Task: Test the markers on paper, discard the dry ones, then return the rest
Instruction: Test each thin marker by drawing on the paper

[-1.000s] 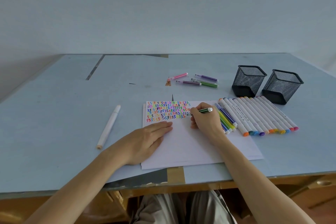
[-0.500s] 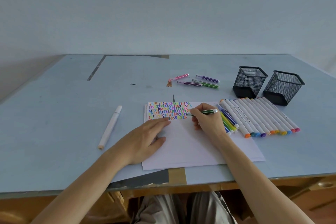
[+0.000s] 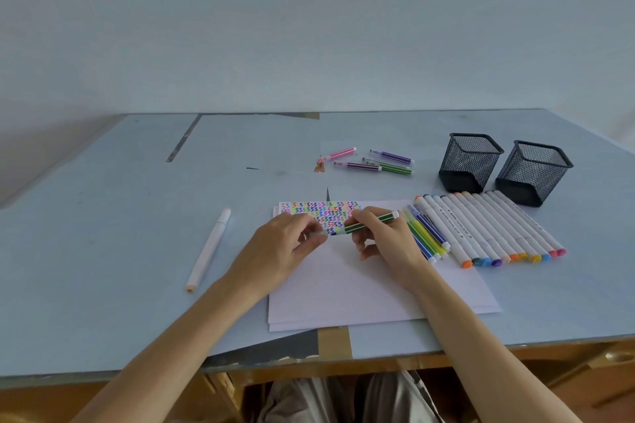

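My right hand [image 3: 385,240] grips a green striped marker [image 3: 372,222] above the white paper [image 3: 360,288], its tip pointing left. My left hand [image 3: 285,247] pinches a pale clear cap [image 3: 318,233] right at that tip. The paper's top strip is filled with coloured squiggles [image 3: 319,213]. To the right of my right hand lie several thin coloured markers [image 3: 426,233] and a row of several thick white markers [image 3: 488,227].
Two empty black mesh cups [image 3: 469,161] [image 3: 532,172] stand at the back right. Several thin markers [image 3: 374,163] lie apart behind the paper. A long white marker [image 3: 209,247] lies to the left on the blue table [image 3: 103,216]. The table's front edge is close.
My left hand has lifted off the paper and moved right to the marker's tip, now pinching a cap. My right hand has raised the green marker off the squiggles.
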